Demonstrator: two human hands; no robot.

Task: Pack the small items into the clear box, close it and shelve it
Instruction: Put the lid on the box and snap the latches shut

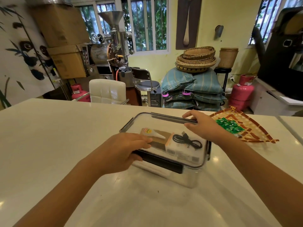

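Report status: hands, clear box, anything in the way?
Left hand grips near black latch; right hand on far latch. Clear plastic box lidded, black cable inside. Nothing blocking.

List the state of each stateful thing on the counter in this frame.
clear box: lid on.
near latch: down.
far latch: under right hand's fingers.
left hand: grips near edge.
right hand: rests on far edge.
black cable: coiled inside.
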